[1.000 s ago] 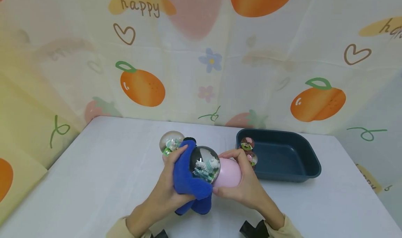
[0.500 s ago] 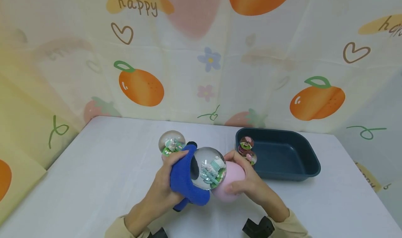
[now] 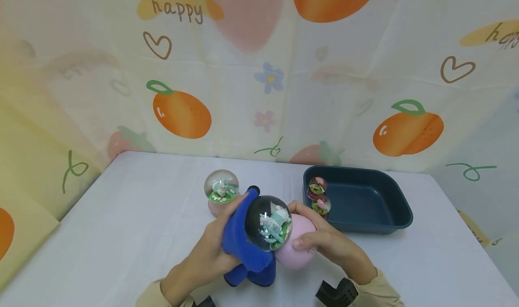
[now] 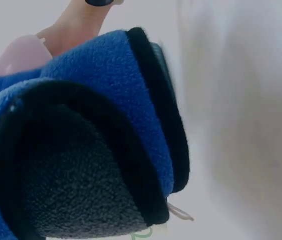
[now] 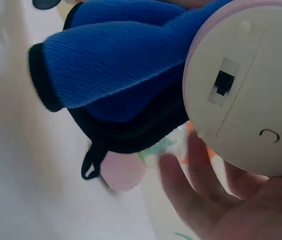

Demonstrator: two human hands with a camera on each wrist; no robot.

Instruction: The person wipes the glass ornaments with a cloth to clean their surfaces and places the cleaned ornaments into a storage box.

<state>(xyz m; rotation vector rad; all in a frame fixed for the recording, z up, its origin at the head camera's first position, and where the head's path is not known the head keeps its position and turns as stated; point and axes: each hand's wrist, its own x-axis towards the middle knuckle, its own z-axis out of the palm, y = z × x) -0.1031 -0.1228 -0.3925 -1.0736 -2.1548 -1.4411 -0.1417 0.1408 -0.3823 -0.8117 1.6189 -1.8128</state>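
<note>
My right hand (image 3: 334,244) holds a snow globe by its round pink base (image 3: 298,250), the globe tilted on its side. Inside its clear ball (image 3: 270,223) are a white figure and green ground. In the right wrist view the base's pale underside (image 5: 250,65) shows a small black switch (image 5: 224,82). A blue cloth (image 3: 245,250) with black edging is gripped in my left hand (image 3: 207,248) and wraps the ball's left side. The left wrist view shows the cloth's folds (image 4: 101,75) close up, hiding most of the left fingers.
Behind my left hand a second snow globe (image 3: 221,187) stands upright on a pink base. To the right is a dark blue tray (image 3: 365,199), with two small globes (image 3: 318,185) at its left end. A fruit-printed curtain (image 3: 235,95) hangs behind the white table (image 3: 142,199).
The snow globe and cloth have shifted slightly down, towards me. The ball has turned within the cloth, and my right hand's thumb has moved onto the face of the pink base.
</note>
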